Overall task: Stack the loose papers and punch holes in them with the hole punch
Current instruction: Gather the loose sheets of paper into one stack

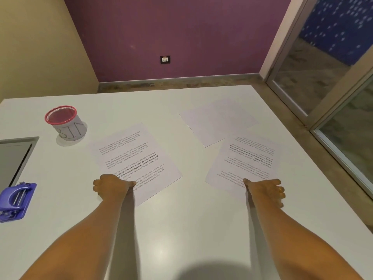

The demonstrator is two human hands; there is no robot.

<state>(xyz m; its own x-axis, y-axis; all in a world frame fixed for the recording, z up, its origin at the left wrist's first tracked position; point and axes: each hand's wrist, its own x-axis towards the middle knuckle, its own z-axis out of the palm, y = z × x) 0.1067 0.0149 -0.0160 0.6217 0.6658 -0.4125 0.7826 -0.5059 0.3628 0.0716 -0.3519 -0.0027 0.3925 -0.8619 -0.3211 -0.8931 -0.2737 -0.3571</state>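
Observation:
Three loose sheets lie apart on the white table (191,229). A printed sheet (139,158) lies left of centre, and my left hand (113,185) grips its near left edge with thumb on top. Another printed sheet (246,162), text upside down, lies to the right; my right hand (266,190) pinches its near edge. A blank sheet (218,121) lies farther back, its near corner touching or just overlapping the right printed sheet. The blue hole punch (16,201) sits at the table's left edge, well away from both hands.
A red-rimmed mesh cup labelled BIN (66,123) stands at the back left. A grey recessed panel (14,156) is set into the table at the left. A glass door (323,81) runs along the right, beyond the table edge. A purple wall stands behind.

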